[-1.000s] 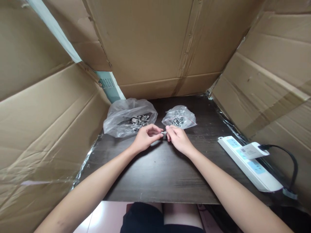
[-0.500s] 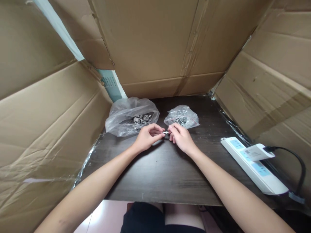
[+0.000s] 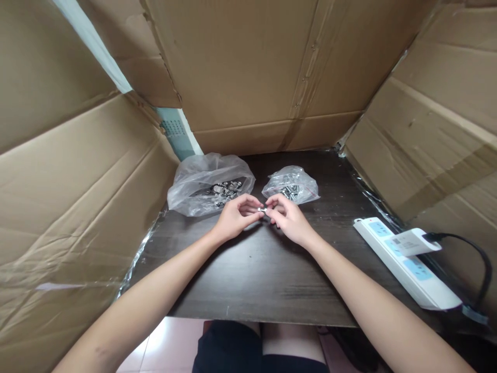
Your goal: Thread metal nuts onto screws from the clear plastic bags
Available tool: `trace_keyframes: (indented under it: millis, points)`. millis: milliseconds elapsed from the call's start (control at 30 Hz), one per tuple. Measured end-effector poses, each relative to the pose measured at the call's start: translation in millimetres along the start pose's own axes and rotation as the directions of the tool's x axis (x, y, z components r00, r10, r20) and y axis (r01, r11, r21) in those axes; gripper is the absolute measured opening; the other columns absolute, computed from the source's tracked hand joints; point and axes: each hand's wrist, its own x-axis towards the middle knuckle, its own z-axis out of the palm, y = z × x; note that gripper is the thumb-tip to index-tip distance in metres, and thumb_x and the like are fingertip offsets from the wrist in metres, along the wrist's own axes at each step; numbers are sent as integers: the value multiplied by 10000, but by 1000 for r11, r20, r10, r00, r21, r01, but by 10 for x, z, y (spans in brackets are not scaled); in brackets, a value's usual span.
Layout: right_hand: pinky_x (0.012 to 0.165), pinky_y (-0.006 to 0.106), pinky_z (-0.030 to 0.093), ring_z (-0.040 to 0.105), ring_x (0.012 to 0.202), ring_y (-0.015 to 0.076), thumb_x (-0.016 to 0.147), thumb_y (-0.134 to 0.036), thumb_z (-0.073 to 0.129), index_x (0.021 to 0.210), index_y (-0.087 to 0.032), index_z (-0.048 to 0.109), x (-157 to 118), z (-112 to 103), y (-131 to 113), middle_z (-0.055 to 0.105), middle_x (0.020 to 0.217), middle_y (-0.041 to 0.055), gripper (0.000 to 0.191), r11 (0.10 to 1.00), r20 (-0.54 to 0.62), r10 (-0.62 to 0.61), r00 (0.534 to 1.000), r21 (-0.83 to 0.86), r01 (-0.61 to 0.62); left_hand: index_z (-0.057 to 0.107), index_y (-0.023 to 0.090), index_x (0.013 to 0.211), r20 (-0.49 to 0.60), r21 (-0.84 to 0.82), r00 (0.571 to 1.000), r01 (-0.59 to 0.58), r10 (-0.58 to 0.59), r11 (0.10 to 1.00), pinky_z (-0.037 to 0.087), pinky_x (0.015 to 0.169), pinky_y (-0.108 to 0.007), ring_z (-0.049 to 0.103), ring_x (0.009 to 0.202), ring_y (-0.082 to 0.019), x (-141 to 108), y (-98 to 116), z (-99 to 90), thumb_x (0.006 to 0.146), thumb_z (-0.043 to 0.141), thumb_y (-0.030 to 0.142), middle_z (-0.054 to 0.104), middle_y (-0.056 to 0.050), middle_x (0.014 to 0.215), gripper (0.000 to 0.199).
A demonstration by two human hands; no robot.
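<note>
Here we are at the dark wood-grain table, and the person's 2 hands meet above it, near the middle. The left hand has a small silvery metal fastener in a narrow pinch, thumb against fingertips, and the right hand grips the other end, its thumb and fingers drawn in close; too tiny from here to call it 1 piece or 2 joined. Just beyond the left hand, a clear plastic bag gapes open, shiny loose metal parts heaped in its mouth. Behind the right hand sits a smaller zip bag, red line along its edge, with screw-like metal pieces inside. Over to the right, well apart from the hands, a white power strip lies at a slant, a white adapter plugged into it and a black cable curving away. Cardboard panels wall the table in on 3 sides: left, back and right. Below the near edge, dark shorts show against pale pink floor tiles.
</note>
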Motion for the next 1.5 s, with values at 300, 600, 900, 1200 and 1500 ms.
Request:
trace_keyframes:
  millis: [300, 600, 900, 1200, 1500]
  points:
    - [576, 296, 437, 543, 605, 156, 941, -415, 495, 685, -199, 575, 5, 2, -14, 553, 672, 17, 344, 989, 4, -63, 998, -133, 63, 612, 135, 1050, 8, 10, 1000, -6, 5, 1000, 612, 815, -297, 742, 842, -162, -1, 4, 9, 751, 860, 262, 733, -93, 1014, 408]
    - [645, 307, 480, 596, 673, 164, 833, -343, 615, 901, -207, 578, -56, 30, -56, 637, 806, 14, 157, 994, -1, -76, 997, -84, 75, 603, 137, 1087, 39, 27, 998, -45, 44, 999, 613, 811, -297, 741, 855, -170, -11, -3, 15, 780, 849, 287, 740, -103, 1013, 422]
    - [638, 308, 495, 598, 657, 150, 829, -303, 593, 966, -202, 555, -41, 24, -7, 620, 847, 15, 174, 998, 40, -67, 997, -7, 68, 604, 131, 1109, 47, 54, 997, -65, 63, 996, 613, 810, -294, 739, 853, -168, -15, 1, 11, 791, 827, 251, 735, -103, 1020, 407]
    - [638, 288, 501, 592, 670, 144, 856, -330, 599, 960, -201, 576, -40, 33, 27, 610, 809, 11, 167, 998, 36, -58, 998, -7, 58, 610, 141, 1116, 36, 66, 998, -46, 44, 997, 612, 808, -291, 732, 832, -158, -13, 0, 16, 788, 831, 258, 731, -90, 1004, 412]
    - [621, 285, 484, 578, 635, 134, 824, -271, 566, 930, -196, 566, -20, 40, 30, 595, 787, -4, 130, 998, 22, -40, 999, 46, 39, 630, 139, 1095, 39, 82, 998, -50, 47, 995, 617, 813, -289, 730, 850, -158, -23, 19, 14, 787, 829, 263, 722, -94, 1034, 388]
